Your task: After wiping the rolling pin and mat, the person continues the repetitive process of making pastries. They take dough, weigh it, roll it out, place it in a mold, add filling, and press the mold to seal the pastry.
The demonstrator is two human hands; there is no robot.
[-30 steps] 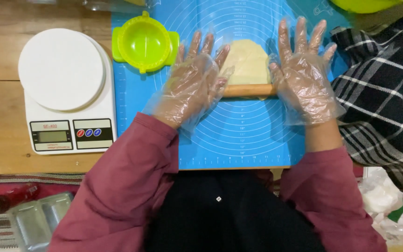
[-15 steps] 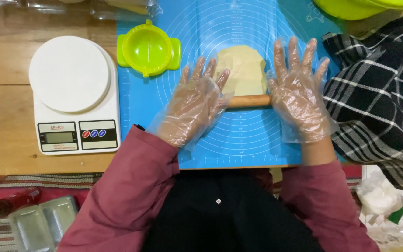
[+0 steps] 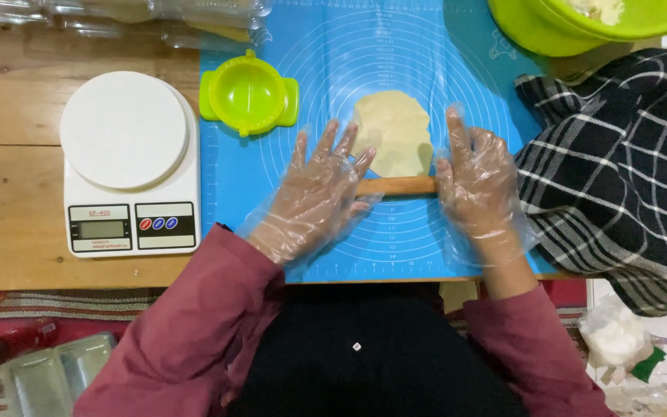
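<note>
Rolling the pale dough disc (image 3: 394,133) evenly on the blue mat (image 3: 488,93) calls for both gloved hands, left hand (image 3: 314,189) and right hand (image 3: 479,181), fingers flat and unclenched, pressing equally on the wooden rolling pin (image 3: 399,185) ends.

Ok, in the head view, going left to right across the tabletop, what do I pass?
White kitchen scale → green dumpling mould → left hand on the wooden rolling pin → flattened dough → right hand → black-and-white checked cloth.
</note>
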